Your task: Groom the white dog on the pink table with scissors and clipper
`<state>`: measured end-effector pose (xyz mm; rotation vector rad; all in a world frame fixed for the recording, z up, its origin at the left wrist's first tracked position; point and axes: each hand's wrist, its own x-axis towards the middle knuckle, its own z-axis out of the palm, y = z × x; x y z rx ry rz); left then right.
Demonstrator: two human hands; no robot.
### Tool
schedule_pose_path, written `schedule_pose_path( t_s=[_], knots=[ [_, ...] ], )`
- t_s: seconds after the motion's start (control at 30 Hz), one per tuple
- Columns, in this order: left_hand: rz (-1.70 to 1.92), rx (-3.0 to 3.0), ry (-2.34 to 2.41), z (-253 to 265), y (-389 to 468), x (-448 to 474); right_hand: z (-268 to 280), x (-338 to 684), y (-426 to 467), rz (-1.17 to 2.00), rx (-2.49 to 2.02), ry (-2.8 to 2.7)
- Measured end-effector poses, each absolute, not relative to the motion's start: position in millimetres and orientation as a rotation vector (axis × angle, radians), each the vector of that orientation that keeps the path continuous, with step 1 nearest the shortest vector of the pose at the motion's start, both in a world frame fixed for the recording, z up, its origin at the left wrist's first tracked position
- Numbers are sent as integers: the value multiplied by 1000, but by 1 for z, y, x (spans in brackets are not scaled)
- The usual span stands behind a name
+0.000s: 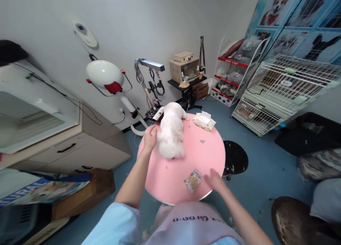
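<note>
A fluffy white dog [172,131] lies on a round pink table [205,159], its head towards me. My left hand [150,138] is beside the dog's head, against or very near the white fur. Its fingers are curled, and what lies within them, if anything, is hidden. Motion smears my right hand [214,180] over the table's near right edge, so its fingers cannot be made out. Just left of that hand is a small clear packet [193,181] with light tan contents.
A pack of wipes [204,121] sits at the table's far right. Behind the dog is a white device [159,113]. A lamp-like white machine [105,74] stands left, a black round stool [234,157] right, and wire cages [287,85] farther right.
</note>
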<state>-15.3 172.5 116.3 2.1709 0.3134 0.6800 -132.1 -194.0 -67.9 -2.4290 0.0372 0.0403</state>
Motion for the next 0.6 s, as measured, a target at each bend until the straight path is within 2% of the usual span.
schedule_pose_path(
  t_s=[0.07,0.17,0.23,0.33,0.43,0.6],
  knots=[
    [752,2010,564,100,191,-23,-94,-148,-142,216,-2463,133],
    [774,1925,726,47,180,-68,-106,-159,-119,268,-2388,202],
    [491,1990,677,1,154,-107,-100,-161,-121,213,-2285,172],
    [-38,2066,293,-49,106,-152,-80,-165,-126,181,-2159,46],
    [-285,2069,-91,-53,67,-165,-56,-177,-132,231,-2102,-82],
    [-373,2121,-277,-3,27,-159,-26,-203,-159,198,-2068,-18]
  ],
)
